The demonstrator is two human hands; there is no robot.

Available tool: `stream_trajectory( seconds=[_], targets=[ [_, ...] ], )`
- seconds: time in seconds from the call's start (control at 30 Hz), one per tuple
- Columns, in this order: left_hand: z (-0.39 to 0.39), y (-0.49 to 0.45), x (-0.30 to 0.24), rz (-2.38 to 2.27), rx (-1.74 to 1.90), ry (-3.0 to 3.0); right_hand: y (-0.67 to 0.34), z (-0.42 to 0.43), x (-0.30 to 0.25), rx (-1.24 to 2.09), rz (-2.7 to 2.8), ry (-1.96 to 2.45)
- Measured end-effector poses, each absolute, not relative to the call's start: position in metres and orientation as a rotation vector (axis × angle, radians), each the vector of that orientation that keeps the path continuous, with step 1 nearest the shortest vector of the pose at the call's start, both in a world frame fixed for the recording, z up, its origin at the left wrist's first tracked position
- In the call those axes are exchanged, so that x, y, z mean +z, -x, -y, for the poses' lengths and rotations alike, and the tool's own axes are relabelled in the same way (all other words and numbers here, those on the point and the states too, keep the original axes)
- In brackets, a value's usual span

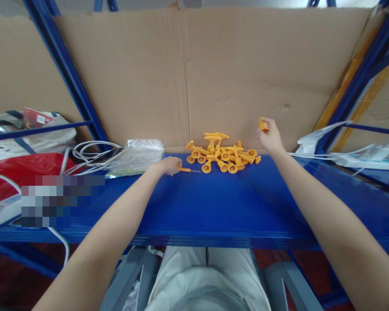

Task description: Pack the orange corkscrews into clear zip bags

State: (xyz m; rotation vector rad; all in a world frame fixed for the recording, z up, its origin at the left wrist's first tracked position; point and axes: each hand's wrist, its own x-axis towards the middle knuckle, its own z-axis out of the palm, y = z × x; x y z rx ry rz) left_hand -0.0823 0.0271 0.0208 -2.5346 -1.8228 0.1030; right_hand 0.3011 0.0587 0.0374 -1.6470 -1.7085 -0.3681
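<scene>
My left hand [171, 165] is closed round the handle of a yellow corkscrew [185, 169], held low over the shelf. Its bare metal spiral points right, toward the pile. Raised at the right, before the cardboard, my right hand [269, 134] grips a yellow bell-shaped cap [263, 125] that is apart from the corkscrew. Between my hands lies a pile of yellow corkscrews [217, 153], several with their flared, bell-shaped ends facing me and metal tips showing inside. A few T-shaped handles stick up at the back of the pile.
A blue metal shelf [207, 207] forms the work surface, with a cardboard wall [220, 77] behind it. Clear plastic bags [138, 155], white cables [90, 151] and a red bag [29, 166] lie at the left. A white power strip [369, 160] sits at the right.
</scene>
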Motion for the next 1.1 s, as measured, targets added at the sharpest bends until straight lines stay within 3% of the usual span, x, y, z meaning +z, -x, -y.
stream_trajectory(
  seconds=[0.33, 0.6, 1.1],
  targets=[
    [-0.027, 0.070, 0.019, 1.561, -0.559, 2.475, -0.258, -0.026, 0.005, -0.098, 1.941, 1.431],
    [-0.022, 0.051, 0.007, 1.432, -0.683, 2.528, -0.224, -0.019, -0.003, -0.195, 2.292, 1.108],
    [0.000, 0.028, 0.000, 1.367, -0.605, 2.566, -0.212, -0.011, -0.006, -0.232, 2.389, 0.998]
  ],
)
